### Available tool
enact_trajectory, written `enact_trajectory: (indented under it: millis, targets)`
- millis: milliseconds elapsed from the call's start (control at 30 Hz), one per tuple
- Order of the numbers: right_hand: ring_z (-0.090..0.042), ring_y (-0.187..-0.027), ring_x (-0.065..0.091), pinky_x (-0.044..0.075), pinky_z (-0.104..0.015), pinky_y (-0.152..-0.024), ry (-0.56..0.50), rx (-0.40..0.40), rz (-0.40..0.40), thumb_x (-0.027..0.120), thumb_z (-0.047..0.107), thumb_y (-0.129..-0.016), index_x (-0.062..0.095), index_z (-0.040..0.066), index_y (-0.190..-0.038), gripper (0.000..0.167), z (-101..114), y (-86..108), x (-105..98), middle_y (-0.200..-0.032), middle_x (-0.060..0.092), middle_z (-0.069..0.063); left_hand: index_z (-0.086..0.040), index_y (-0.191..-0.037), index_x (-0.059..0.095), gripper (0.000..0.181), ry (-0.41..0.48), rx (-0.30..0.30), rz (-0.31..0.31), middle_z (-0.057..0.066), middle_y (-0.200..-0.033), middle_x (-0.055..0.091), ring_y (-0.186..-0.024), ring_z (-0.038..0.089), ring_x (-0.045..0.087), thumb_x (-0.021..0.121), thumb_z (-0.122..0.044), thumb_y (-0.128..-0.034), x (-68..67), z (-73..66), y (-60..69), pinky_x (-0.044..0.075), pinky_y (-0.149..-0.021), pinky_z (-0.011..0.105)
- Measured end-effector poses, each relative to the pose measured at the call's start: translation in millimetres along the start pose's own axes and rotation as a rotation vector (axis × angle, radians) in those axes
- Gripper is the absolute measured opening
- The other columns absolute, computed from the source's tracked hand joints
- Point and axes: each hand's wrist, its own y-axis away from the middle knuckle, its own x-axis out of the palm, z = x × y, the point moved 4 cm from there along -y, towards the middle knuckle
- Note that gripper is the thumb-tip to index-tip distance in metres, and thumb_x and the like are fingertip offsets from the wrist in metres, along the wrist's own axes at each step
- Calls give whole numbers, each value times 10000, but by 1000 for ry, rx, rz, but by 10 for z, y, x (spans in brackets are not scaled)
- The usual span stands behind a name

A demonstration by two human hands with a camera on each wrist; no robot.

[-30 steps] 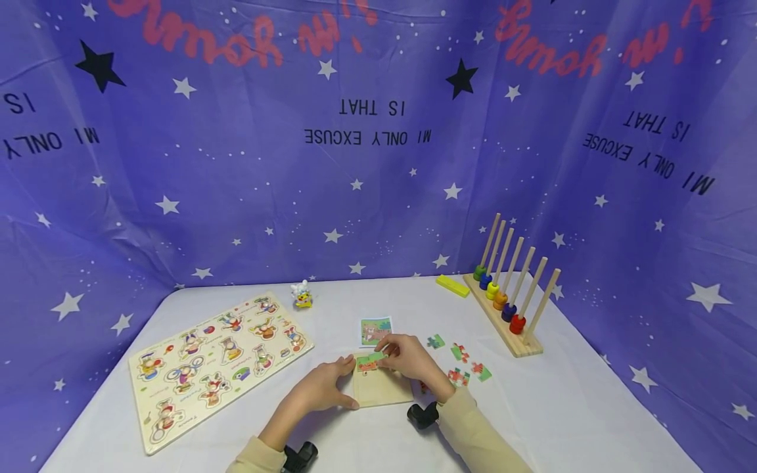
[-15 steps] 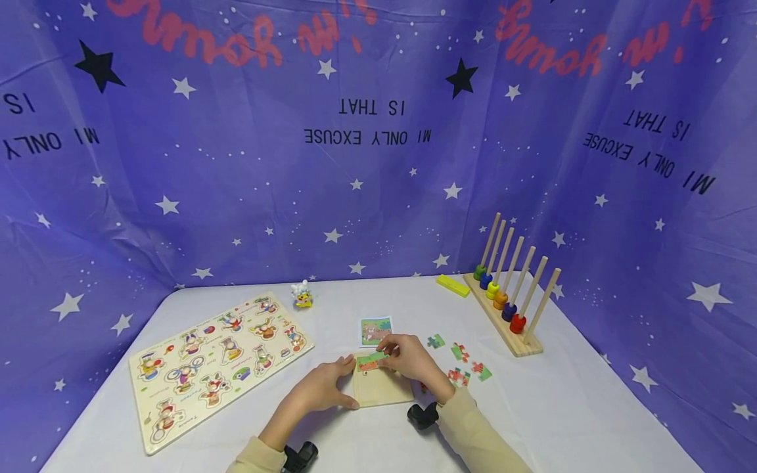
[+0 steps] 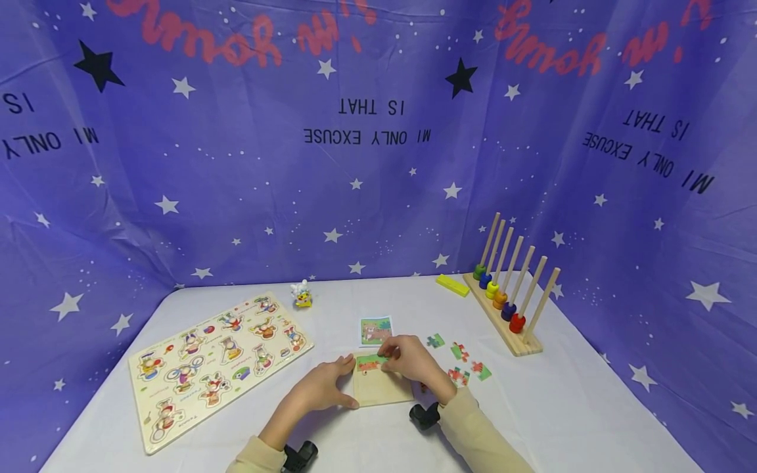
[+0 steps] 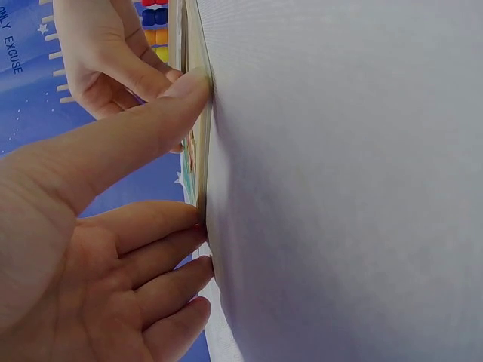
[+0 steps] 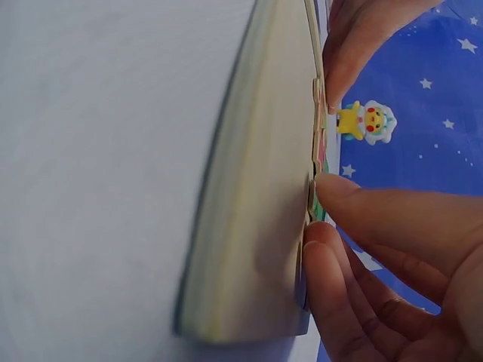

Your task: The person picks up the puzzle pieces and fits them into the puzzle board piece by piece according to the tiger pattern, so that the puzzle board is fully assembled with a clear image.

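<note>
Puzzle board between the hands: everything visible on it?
The puzzle board is thin, pale, roughly square and looks wooden. It lies flat on the white table, just nearer than the picture card. Red-and-green puzzle pieces sit at its far left; its near part is bare. The left hand touches its left edge; the right hand hides its far right.
</note>
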Motion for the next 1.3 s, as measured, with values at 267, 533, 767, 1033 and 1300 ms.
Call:
enact_trajectory:
  millis: [267, 533, 767, 1033, 1300]
  targets:
    - [-69, -664, 532, 469, -209, -574, 14, -16, 8, 792, -4, -751, 716, 46, -878, 155, -1, -7, 16, -788, 651, -7, 53, -1368, 488, 836, 2, -13, 7, 249, -1447, 409, -1295, 479, 395, 844, -314, -706, 1, 9, -1, 330, -1065, 573]
    - [-70, -653, 520, 460, -204, -567, 25, -30, 16, 793, 0, -751, 717, 45, -876, 154, 0, -41, 27, -764, 637, -18, 59, -1365, 488, 843, 4, -9, 6, 268, -1437, 412, -1289, 482, 401, 849, -310, -699, 1, 14, -2, 336, -1060, 574]
    - [-58, -660, 534, 477, -208, -579, 7, -27, 57, 773, 31, -786, 723, 59, -934, 158, -13, -15, -3, -801, 646, 2, 69, -1363, 483, 847, 9, -3, 10, 258, -1442, 409, -1301, 471, 392, 850, -302, -695, -2, 11, -7, 326, -1066, 573]
    - [-86, -709, 585, 504, -226, -618, -28, -55, 68, 760, 32, -804, 714, 49, -982, 185, -61, 60, -124, -868, 681, -42, 70, -1362, 481, 848, 19, 0, 16, 254, -1448, 403, -1300, 479, 386, 849, -302, -695, 2, -15, -13, 316, -1066, 586]
    - [-174, -772, 641, 538, -255, -666, 3, -73, -2, 739, 56, -831, 704, 35, -1039, 212, -115, 118, -411, -942, 694, -85, 76, -1361, 479, 857, 13, -1, 12, 241, -1457, 398, -1320, 467, 366, 852, -299, -686, 2, 12, -7, 301, -1081, 575]
